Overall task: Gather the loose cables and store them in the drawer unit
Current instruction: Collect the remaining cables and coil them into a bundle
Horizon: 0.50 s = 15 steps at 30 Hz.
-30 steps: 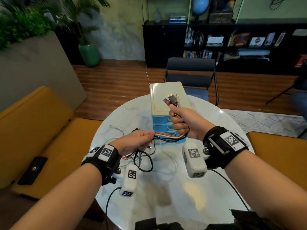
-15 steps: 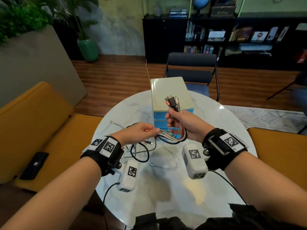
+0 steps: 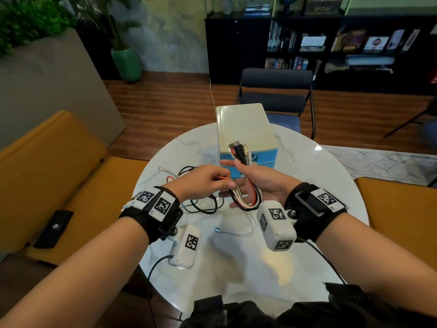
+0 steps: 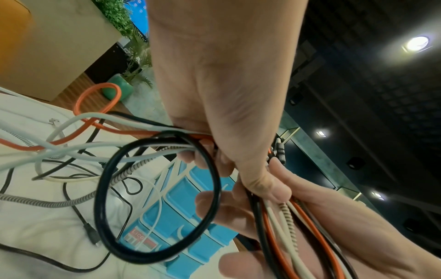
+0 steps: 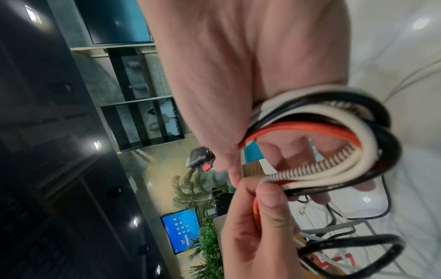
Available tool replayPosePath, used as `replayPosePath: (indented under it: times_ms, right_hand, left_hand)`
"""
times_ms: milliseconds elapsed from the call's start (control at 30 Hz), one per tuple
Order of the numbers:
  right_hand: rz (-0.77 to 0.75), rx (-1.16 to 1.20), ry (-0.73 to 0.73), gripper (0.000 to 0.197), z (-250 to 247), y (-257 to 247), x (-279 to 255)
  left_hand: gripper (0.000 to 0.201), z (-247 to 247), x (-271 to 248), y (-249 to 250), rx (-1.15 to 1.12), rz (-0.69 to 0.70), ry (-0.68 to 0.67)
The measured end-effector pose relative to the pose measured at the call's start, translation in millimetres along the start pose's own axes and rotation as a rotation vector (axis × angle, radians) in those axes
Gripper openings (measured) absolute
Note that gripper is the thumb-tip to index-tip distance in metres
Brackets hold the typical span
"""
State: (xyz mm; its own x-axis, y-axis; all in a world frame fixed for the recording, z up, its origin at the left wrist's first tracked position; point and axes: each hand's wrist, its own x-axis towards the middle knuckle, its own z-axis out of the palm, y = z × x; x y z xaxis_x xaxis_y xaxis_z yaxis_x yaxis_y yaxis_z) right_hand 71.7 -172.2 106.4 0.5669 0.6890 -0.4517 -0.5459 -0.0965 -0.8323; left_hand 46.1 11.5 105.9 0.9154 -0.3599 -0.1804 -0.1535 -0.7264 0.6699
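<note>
The cream-topped drawer unit (image 3: 246, 129) with blue drawers (image 4: 181, 192) stands at the table's far side, all drawers closed. In front of it my right hand (image 3: 264, 183) lies palm up, its thumb pinning a cable bundle (image 3: 246, 200) of black, white, orange and striped cables; the plugs (image 3: 238, 150) stick up above the thumb. The bundle loops round the right palm (image 5: 322, 132). My left hand (image 3: 222, 183) pinches the trailing strands against the right fingers (image 5: 269, 203). A black loop (image 4: 157, 198) hangs below it. More loose cables (image 3: 201, 207) lie on the table.
The round marble table (image 3: 236, 268) has yellow sofas at the left (image 3: 59, 162) and right (image 3: 402, 209). A black flat device (image 3: 53, 228) lies on the left sofa. A dark chair (image 3: 274, 98) stands behind the drawer unit, bookshelves beyond.
My right hand has lowered and its fingers have opened out from a fist, the thumb still holding the plugs. My left hand has brought the trailing strands across to the right palm.
</note>
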Motion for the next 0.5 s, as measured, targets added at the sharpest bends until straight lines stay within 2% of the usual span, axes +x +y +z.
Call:
replayPosePath:
  times_ms: [100,267,400,500]
  right_hand:
    - [0.008,-0.045,-0.047,0.043,3.8,2.9,-0.1]
    - [-0.04,-0.072,-0.018,0.036,10.8,7.1,0.5]
    - [-0.119,-0.228,0.153,0.039,13.8,12.4,6.3]
    - [-0.098,-0.268,0.188,0.034,14.0,13.7,5.4]
  left_hand:
    - [0.03,0.0,1.0,1.8,0.02,0.013,0.017]
    - [0.008,2.3,5.2,1.7,0.037,-0.003,0.109]
    - [0.034,3.3,9.1,-0.6,0.084,-0.033,0.136]
    - [0.051,1.4,9.2,0.5,0.12,-0.042,0.135]
